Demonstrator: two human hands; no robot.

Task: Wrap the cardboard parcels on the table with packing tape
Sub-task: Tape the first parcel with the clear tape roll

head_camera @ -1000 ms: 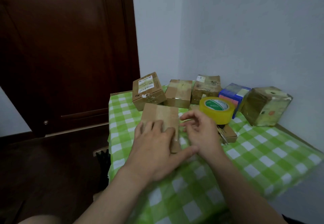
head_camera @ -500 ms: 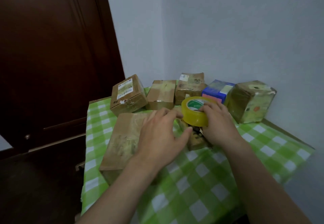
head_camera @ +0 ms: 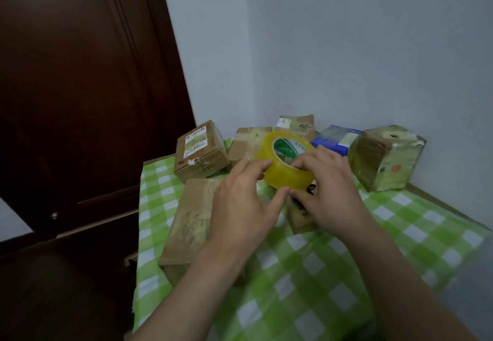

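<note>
A yellow roll of packing tape (head_camera: 283, 166) is lifted above the table, tilted toward me. My right hand (head_camera: 329, 188) grips it from the right, fingers curled over its rim. My left hand (head_camera: 244, 202) touches the roll's left side with fingertips and thumb, fingers fairly straight. Under my left hand lies a flat brown cardboard parcel (head_camera: 190, 223) at the table's left edge. A smaller brown parcel (head_camera: 300, 218) sits partly hidden beneath my right hand.
The table has a green and white checked cloth (head_camera: 333, 274). Along the back stand several parcels: a labelled box (head_camera: 200, 151), a taped box (head_camera: 246, 143), another behind it (head_camera: 296, 124), a blue box (head_camera: 334, 138) and a cube parcel (head_camera: 385, 156). A dark door (head_camera: 80, 100) stands left.
My right hand reached the tape roll and lifted it off the small parcel. My left hand left the flat parcel and came up to the roll. The view shifted left.
</note>
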